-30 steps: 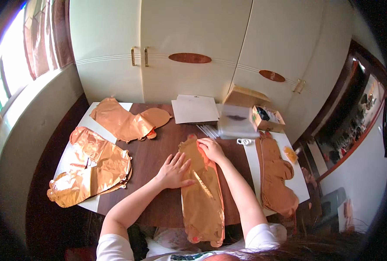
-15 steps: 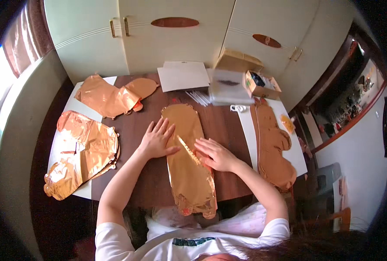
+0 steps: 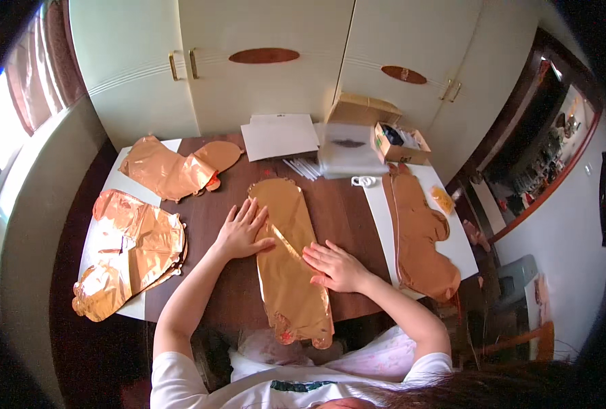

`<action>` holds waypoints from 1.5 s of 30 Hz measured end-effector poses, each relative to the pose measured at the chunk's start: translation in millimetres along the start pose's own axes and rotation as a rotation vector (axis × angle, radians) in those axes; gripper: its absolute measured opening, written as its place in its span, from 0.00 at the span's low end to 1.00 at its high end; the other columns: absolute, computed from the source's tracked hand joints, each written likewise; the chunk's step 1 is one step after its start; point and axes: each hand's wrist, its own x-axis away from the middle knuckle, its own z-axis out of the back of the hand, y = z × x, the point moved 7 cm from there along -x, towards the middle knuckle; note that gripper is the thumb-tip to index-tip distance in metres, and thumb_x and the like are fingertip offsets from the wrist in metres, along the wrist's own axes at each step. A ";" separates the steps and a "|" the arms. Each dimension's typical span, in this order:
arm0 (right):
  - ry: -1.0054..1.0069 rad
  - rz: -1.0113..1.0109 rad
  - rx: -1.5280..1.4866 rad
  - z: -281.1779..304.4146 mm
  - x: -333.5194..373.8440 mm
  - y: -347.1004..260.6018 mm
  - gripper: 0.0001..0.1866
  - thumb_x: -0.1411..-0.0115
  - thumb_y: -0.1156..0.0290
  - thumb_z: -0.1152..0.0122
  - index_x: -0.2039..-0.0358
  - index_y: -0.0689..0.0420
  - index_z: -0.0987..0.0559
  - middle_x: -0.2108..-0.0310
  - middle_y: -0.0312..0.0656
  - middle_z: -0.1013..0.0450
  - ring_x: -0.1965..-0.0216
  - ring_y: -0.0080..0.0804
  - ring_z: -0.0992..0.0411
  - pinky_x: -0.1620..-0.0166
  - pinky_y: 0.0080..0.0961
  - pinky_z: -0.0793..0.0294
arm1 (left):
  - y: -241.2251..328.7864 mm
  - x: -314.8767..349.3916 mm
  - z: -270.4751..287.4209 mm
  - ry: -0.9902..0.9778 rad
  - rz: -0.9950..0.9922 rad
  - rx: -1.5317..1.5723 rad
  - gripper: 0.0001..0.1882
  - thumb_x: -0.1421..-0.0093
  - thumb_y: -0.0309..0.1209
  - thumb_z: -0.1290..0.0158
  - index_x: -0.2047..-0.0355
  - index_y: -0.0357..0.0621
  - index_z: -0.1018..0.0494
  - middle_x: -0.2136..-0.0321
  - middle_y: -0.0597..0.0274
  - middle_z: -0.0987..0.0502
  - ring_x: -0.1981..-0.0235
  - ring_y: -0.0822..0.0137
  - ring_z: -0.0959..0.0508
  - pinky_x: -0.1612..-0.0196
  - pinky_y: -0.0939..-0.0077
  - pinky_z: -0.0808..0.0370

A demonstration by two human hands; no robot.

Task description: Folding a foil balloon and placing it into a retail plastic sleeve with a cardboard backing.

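Four foil pieces are spread on the table [image 3: 354, 218]: the middle foil [image 3: 290, 283] is laid lengthwise, its near end carried past the front edge; the back foil [image 3: 166, 167] is set at the back left corner, the left foil [image 3: 139, 245] by the left edge, and the right foil [image 3: 418, 245] along the right edge. Two hands are laid on the middle foil: by the left hand [image 3: 240, 233] its left side is touched, the fingers fanned and straight; by the right hand [image 3: 337, 268] its right side is touched, the fingers extended and slightly parted. Nothing is pinched by either. The middle foil is long, round-ended and smooth, crossed by one shiny slanting crease and crinkled at its near end. The left foil is heavily wrinkled and glossy; how many layers are stacked there cannot be told. The right foil is duller, with a wavy outline. Near the back edge are placed white sheets [image 3: 280, 136], several thin white sticks [image 3: 304, 168] and one open cardboard box [image 3: 405, 152].
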 end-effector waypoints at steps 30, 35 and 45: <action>0.671 -0.217 -0.084 47.6 27.7 18.7 0.35 0.48 0.69 0.42 0.40 0.62 0.42 0.40 0.50 0.44 0.39 0.46 0.45 0.39 0.39 0.47 | -29.0 -0.1 23.8 0.147 0.597 1.832 0.09 0.38 0.32 0.50 0.74 0.42 0.29 0.79 0.69 0.28 0.80 0.82 0.31 0.79 0.90 0.36; 0.583 -0.114 -0.016 45.5 21.3 9.3 0.29 0.47 0.68 0.45 0.43 0.57 0.36 0.39 0.46 0.43 0.39 0.44 0.45 0.38 0.45 0.49 | -6.6 68.0 -5.4 0.066 0.714 1.898 0.07 0.38 0.31 0.51 0.71 0.41 0.29 0.77 0.66 0.26 0.81 0.79 0.30 0.79 0.90 0.34; 0.170 -0.167 -0.047 8.4 9.4 14.4 0.19 0.39 0.60 0.51 0.49 0.51 0.27 0.45 0.39 0.33 0.40 0.33 0.41 0.36 0.46 0.52 | -20.1 109.7 15.3 -0.076 0.595 0.997 0.12 0.42 0.34 0.49 0.73 0.37 0.24 0.81 0.58 0.23 0.82 0.64 0.25 0.77 0.75 0.27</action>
